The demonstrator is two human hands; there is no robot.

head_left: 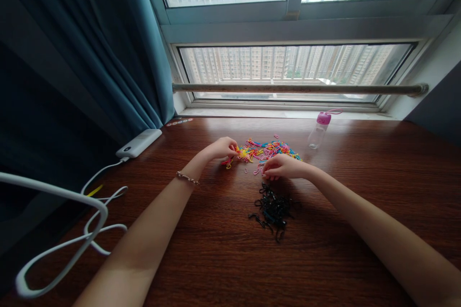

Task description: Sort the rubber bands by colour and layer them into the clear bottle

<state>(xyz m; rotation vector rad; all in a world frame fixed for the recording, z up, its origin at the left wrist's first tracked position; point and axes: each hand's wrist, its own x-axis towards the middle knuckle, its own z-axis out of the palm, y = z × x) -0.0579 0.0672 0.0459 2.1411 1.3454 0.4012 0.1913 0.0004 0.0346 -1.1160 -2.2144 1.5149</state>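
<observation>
My left hand point(222, 148) reaches to the left edge of a pile of small coloured elastic bands point(281, 148), its fingers bent together at a yellow clump point(245, 154). Whatever its fingertips pinch is too small to make out. My right hand point(283, 167) is curled palm down at the near side of the coloured bands, just beyond a heap of black elastic bands point(275, 208). Its fingers are drawn together and point at the table; anything between them is hidden. A few pink bands point(257, 170) lie loose beside its fingertips.
The brown wooden table point(201, 259) runs up to a window with a metal rail point(298, 88). A clear bottle with a pink lid point(319, 130) stands at the back right. On the left are a white power bank point(139, 143), a looping white cable point(57, 189) and a blue curtain point(118, 48).
</observation>
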